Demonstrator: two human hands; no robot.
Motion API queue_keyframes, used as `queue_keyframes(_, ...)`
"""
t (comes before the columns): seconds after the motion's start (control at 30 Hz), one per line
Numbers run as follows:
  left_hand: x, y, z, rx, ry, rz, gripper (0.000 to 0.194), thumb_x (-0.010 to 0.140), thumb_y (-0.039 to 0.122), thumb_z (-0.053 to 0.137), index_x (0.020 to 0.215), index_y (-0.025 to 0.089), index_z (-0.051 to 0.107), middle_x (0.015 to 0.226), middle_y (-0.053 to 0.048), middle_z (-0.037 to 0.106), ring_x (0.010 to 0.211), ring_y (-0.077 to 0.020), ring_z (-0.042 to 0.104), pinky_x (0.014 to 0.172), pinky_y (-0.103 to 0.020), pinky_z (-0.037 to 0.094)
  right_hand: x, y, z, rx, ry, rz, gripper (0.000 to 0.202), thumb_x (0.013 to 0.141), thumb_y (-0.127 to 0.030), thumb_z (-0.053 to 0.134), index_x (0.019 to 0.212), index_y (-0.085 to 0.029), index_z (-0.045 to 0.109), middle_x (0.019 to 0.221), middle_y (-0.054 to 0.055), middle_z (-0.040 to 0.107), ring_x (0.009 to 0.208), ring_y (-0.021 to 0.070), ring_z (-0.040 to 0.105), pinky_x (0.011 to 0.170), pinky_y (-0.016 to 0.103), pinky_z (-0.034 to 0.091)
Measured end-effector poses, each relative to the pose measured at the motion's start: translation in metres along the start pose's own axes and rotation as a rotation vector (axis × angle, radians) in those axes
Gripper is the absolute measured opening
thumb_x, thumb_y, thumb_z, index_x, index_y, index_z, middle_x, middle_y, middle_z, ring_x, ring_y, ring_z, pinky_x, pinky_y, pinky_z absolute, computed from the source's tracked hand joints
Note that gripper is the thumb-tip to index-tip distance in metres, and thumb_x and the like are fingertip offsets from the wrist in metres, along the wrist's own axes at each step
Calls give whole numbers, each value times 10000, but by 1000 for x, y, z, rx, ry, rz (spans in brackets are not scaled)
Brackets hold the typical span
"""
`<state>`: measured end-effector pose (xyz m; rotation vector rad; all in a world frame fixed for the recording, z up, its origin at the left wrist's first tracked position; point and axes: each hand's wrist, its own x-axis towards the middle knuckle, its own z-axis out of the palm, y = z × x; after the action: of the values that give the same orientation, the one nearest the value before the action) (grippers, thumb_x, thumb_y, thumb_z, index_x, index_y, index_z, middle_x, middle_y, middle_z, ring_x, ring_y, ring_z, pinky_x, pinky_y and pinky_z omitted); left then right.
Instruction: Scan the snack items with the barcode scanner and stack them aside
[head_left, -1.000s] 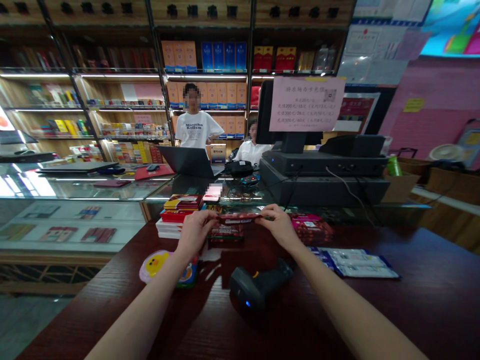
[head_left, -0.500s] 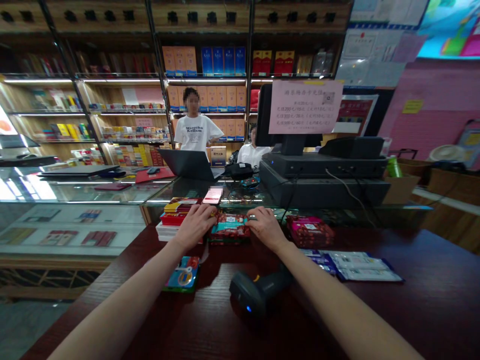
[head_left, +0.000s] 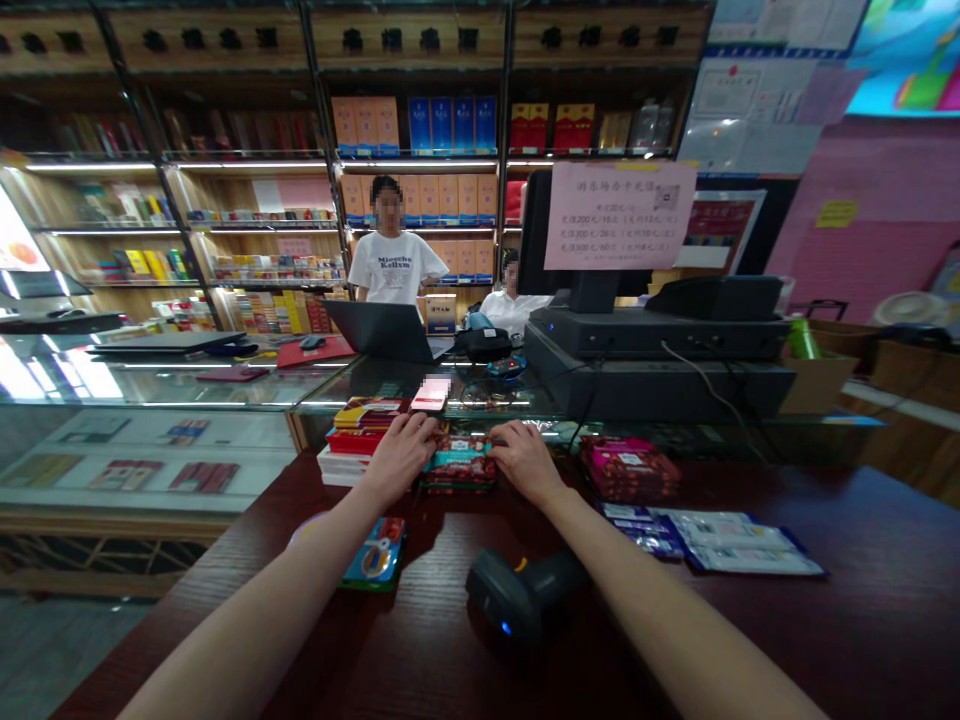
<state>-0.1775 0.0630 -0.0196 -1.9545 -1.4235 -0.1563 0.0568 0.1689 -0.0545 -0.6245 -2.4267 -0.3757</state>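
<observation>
Both hands grip a stack of teal and brown packets (head_left: 460,465) at the far edge of the dark wooden counter. My left hand (head_left: 401,455) presses on the stack's left end, its fingers bent. At the right end my right hand (head_left: 523,458) curls its fingers against the packets. Left of them stands a pile of red, yellow and white boxes (head_left: 352,440). Pink and brown packets (head_left: 628,468) lie to the right. A black handheld scanner (head_left: 510,595) with a blue light rests between my forearms. Beside my left forearm is a blue packet (head_left: 377,553).
Purple and white packets (head_left: 742,543) lie on the counter's right. Behind it stand a glass display case (head_left: 150,450), an open laptop (head_left: 382,332) and a cash-register monitor (head_left: 536,230). One person (head_left: 397,265) stands beyond; another person (head_left: 514,305) is lower, near the monitor.
The whole view has shifted slightly, so things appear a little further right. Both hands stay at the stack's ends. The lower person's head shows more beside the monitor.
</observation>
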Motion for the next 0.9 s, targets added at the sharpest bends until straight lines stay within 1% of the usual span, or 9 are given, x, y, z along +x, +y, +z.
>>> queue_keyframes(0.13, -5, 0, 6, 18, -7, -10, 279, 847, 112, 602, 1071, 238, 709, 1282, -92, 583, 1203, -284, 475, 984, -442, 379, -1, 4, 2, -6, -27, -10, 139, 916, -197, 648, 922, -248, 777, 1187, 64, 681, 1100, 244, 497, 889, 393, 355)
queue_keyframes(0.2, -7, 1, 6, 51, -23, 1, 282, 852, 125, 612, 1096, 236, 702, 1312, -86, 574, 1212, -284, 468, 983, -436, 375, -3, 5, 2, -6, -39, -14, 151, 914, -189, 648, 949, -257, 778, 1199, 62, 679, 1106, 243, 499, 892, 392, 359)
queue_keyframes(0.33, -11, 4, 0, 100, -39, 29, 225, 883, 145, 594, 1063, 204, 714, 1318, -90, 587, 1208, -279, 476, 993, -428, 366, -6, 5, -1, -2, -61, -6, 182, 920, -185, 632, 998, -268, 773, 1244, 59, 668, 1135, 250, 506, 919, 401, 373)
queue_keyframes(0.43, -13, 6, -5, 99, -38, 18, 241, 899, 154, 576, 1097, 192, 707, 1308, -93, 598, 1206, -276, 488, 992, -426, 366, -8, 2, -5, -1, -84, 4, 226, 925, -162, 601, 1049, -262, 761, 1300, 63, 648, 1183, 259, 507, 963, 417, 377)
queue_keyframes(0.63, -19, 9, -6, 54, -30, -25, 293, 918, 151, 543, 1168, 209, 683, 1338, -91, 593, 1210, -280, 507, 994, -436, 369, -15, -2, -10, -11, -118, 10, 362, 909, -99, 530, 1181, -247, 718, 1396, 90, 594, 1359, 279, 418, 1099, 466, 316)
queue_keyframes(0.73, -21, 10, -7, 45, -33, -42, 300, 920, 148, 536, 1174, 217, 681, 1334, -93, 594, 1216, -287, 503, 994, -446, 372, -19, -3, -14, -18, -143, 14, 404, 909, -89, 497, 1228, -241, 693, 1433, 98, 565, 1392, 289, 392, 1124, 495, 294)
queue_keyframes(0.9, -25, 11, -11, 23, -23, -81, 321, 931, 160, 523, 1212, 245, 654, 1333, -85, 590, 1222, -292, 497, 993, -447, 373, -23, -5, -21, -9, -163, 39, 427, 891, -103, 510, 1262, -239, 668, 1441, 95, 559, 1398, 295, 390, 1147, 521, 266)
